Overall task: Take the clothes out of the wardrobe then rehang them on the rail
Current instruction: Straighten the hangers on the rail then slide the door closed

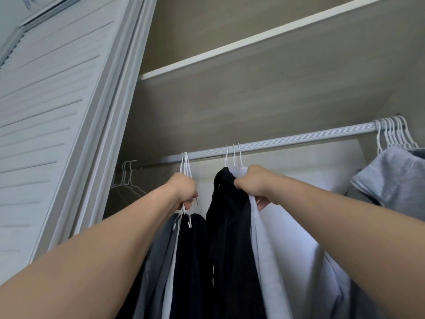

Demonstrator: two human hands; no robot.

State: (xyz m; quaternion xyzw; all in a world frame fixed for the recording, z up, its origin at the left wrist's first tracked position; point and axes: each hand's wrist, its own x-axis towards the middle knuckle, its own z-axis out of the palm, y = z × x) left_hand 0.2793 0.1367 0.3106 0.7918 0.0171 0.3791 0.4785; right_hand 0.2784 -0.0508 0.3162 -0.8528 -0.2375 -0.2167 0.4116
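Currently, well to the left of the left hand, a louvred door [46,111] of hard painted slats is standing open, and thin empty hangers [127,178] are hanging just beyond it. The left hand [184,192] is clenching in a fist around the necks of several white wire hangers [185,164], whose tops are reaching the ribbed rail [287,140] directly above the knuckles. Grey and dark garments [161,261] are draping limp below the wrist. Just right of that, the right hand [255,183] is gripping bunched cloth at the shoulders of a dark garment [227,226] and a pale garment [287,261], with three more hooks [234,155] rising above its fingers to the rail. On this evidence the clothes are handling as soft and light singly but bulky in a bundle. The fabric is likely to slide on smooth wire, so the hanger necks are offering the surer hold. Far right of the right hand, a soft grey garment [391,176] is hanging under a tight row of hangers [391,132].
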